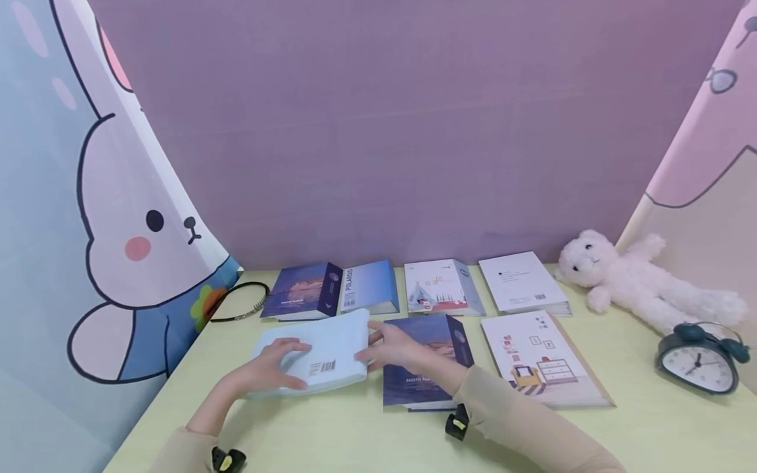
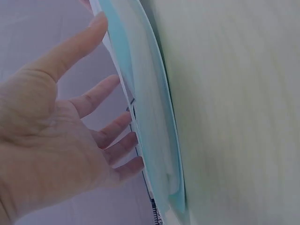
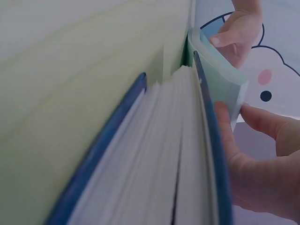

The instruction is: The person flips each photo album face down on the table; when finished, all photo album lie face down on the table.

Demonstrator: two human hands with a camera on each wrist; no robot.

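A pale blue album (image 1: 338, 338) with a barcode on its cover lies at the left middle of the table, its right side raised a little. My left hand (image 1: 269, 368) rests on that cover with spread fingers; in the left wrist view its fingertips (image 2: 123, 119) touch the cover beside the loose page edges. At the spine side, my right hand (image 1: 393, 347) pinches the album between thumb and fingers, as the right wrist view also shows. Under my right forearm lies a dark blue photo album (image 1: 414, 368), whose page block (image 3: 159, 154) fills the right wrist view.
Behind stand a sunset-cover album (image 1: 301, 289), a blue Polaroid album (image 1: 369, 286), a tent-picture album (image 1: 437, 282) and a white album (image 1: 520, 282). Right of my arm lies a room-picture album (image 1: 544, 361). A plush toy (image 1: 639, 279), alarm clock (image 1: 698, 361) and headband (image 1: 260, 299) flank them.
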